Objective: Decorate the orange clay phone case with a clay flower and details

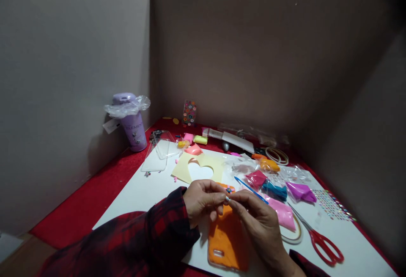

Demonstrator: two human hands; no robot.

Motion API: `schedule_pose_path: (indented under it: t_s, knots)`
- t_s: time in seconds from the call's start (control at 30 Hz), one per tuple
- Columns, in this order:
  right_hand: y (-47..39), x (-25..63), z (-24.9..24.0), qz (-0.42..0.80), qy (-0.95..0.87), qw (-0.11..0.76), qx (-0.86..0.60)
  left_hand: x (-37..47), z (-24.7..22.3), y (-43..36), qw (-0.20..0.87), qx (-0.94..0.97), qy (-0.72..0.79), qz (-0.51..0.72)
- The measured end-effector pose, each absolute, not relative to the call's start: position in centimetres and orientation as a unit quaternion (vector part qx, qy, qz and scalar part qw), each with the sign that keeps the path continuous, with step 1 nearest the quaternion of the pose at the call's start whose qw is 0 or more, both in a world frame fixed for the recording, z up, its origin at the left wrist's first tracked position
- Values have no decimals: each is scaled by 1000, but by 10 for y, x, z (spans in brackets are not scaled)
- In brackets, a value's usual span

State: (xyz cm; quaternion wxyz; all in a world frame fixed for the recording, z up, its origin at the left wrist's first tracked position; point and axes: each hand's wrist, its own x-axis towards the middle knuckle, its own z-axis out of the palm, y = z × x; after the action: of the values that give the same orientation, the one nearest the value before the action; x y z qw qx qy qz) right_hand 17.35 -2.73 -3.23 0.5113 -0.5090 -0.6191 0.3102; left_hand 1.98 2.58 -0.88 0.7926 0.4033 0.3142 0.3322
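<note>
Clock centred on the hands, 12 toward the far wall. Left hand (pixel 204 201) and right hand (pixel 258 220): fingers of both pinched, thumb against forefinger, on one small whitish bead-like piece (pixel 227 199); exact shape unclear. Tip-only grip presumably because the piece is so tiny. Both hands are over the orange-coated phone case (pixel 226 243), which extends to 6 o'clock, flat on the white board (pixel 127 211), likely laid so for steady support. Small flower ornament (pixel 229 190) at the case's 12 o'clock end, partly hidden by the fingers. Red-handled scissors (pixel 323 243) at 4, handles toward the wearer, which would suit a right-hand reach. Blue stick tool (pixel 247 185) at 2, beside the teal packet (pixel 274 190). Heart-cut yellow paper (pixel 180 171) at 11, apart from the case.
</note>
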Motion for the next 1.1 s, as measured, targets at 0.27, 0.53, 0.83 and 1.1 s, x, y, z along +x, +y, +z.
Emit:
schedule_pose_path:
  t_s: [0.27, 0.53, 0.83, 1.1]
  knots:
    - [-28, 172, -30, 328, -608, 507, -516, 19, -13, 27, 780, 417, 314, 344]
    - [-26, 173, -34, 359, -578, 500, -536, 19, -11, 25, 773, 421, 326, 345]
    - [-27, 172, -29, 343, -613, 495, -511, 20, -16, 26, 773, 418, 315, 358]
    - [-29, 171, -28, 334, -619, 480, -524, 20, -15, 26, 759, 438, 326, 355]
